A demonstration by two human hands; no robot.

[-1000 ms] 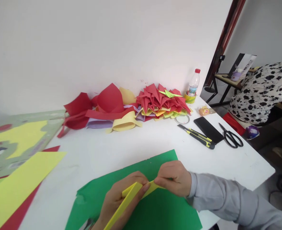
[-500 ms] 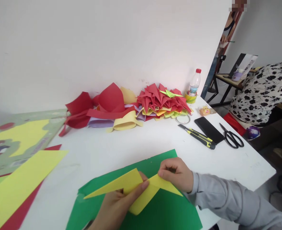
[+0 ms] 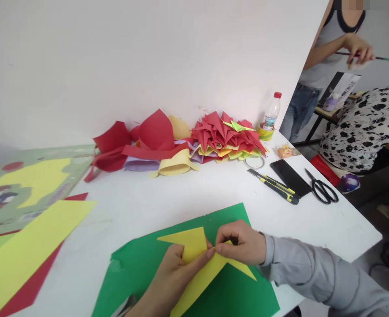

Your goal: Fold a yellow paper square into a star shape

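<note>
I hold a folded yellow paper [image 3: 197,264] low over a green sheet [image 3: 148,268] at the near edge of the white table [image 3: 181,198]. My left hand [image 3: 174,277] comes up from below, its fingers pinched on the paper's middle fold. My right hand [image 3: 242,242], in a grey sleeve, is curled shut and pinches the same fold from the right. Pointed flaps of the yellow paper stick out up-left, right and down.
A heap of folded red and yellow papers [image 3: 194,141] lies along the wall. A bottle [image 3: 271,112], tape ring [image 3: 255,162], utility knife [image 3: 275,186], phone [image 3: 288,171] and scissors [image 3: 323,189] sit at the right. Yellow and red sheets [image 3: 25,251] lie left. Two other people [image 3: 356,127] are at the right.
The yellow paper has turned in my hands: the long flap that pointed left now points up-left, and another points down. A standing person has come into view at the upper right.
</note>
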